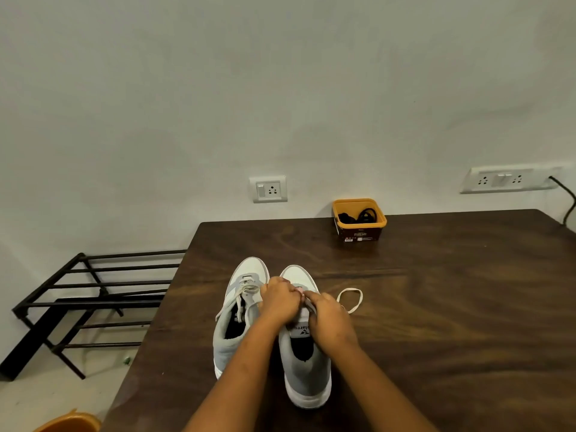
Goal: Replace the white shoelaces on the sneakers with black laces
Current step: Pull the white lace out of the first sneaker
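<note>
While bent over R sneaker, L hand & R hand (fingers curled) pinch white lace.

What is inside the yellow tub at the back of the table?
Black laces lie coiled inside the yellow tub. Its near wall hides the bottom, so their number, and anything beneath them, cannot be seen.

A dark brown wooden table carries two grey-and-white sneakers, side by side near its front left corner, toes toward the far edge. The left sneaker is laced in white, and the right sneaker stands just beside it. A loop of white lace lies on the wood to the right. Near the far edge stands a yellow-rimmed tub holding black laces.
</note>
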The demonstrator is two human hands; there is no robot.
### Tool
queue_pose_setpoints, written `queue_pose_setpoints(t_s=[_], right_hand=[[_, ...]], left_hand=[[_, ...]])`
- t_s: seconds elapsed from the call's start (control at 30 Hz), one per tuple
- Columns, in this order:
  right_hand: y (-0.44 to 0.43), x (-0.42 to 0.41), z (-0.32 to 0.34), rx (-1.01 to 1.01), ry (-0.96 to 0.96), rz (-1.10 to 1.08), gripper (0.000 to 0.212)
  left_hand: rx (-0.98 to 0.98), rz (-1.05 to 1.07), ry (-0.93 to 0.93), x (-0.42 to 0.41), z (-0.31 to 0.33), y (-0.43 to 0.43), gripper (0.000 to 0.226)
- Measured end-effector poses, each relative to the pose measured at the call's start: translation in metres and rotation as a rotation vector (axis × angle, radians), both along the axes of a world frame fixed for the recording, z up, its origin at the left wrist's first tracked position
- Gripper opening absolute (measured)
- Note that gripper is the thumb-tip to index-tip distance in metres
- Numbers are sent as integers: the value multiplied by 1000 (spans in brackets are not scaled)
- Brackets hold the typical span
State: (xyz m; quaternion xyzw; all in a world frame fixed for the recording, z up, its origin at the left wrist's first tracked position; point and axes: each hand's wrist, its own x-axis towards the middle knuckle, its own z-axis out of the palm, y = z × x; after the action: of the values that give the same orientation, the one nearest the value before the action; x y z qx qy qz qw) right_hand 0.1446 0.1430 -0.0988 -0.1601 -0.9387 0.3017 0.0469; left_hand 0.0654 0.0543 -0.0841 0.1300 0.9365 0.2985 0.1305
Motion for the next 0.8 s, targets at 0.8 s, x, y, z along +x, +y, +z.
queue_pose_setpoints(t_s=[0.8], right_hand=[[-18, 1, 6, 273, -81, -73, 42]], left_hand=[[103, -152, -496, -25, 106, -23, 24]])
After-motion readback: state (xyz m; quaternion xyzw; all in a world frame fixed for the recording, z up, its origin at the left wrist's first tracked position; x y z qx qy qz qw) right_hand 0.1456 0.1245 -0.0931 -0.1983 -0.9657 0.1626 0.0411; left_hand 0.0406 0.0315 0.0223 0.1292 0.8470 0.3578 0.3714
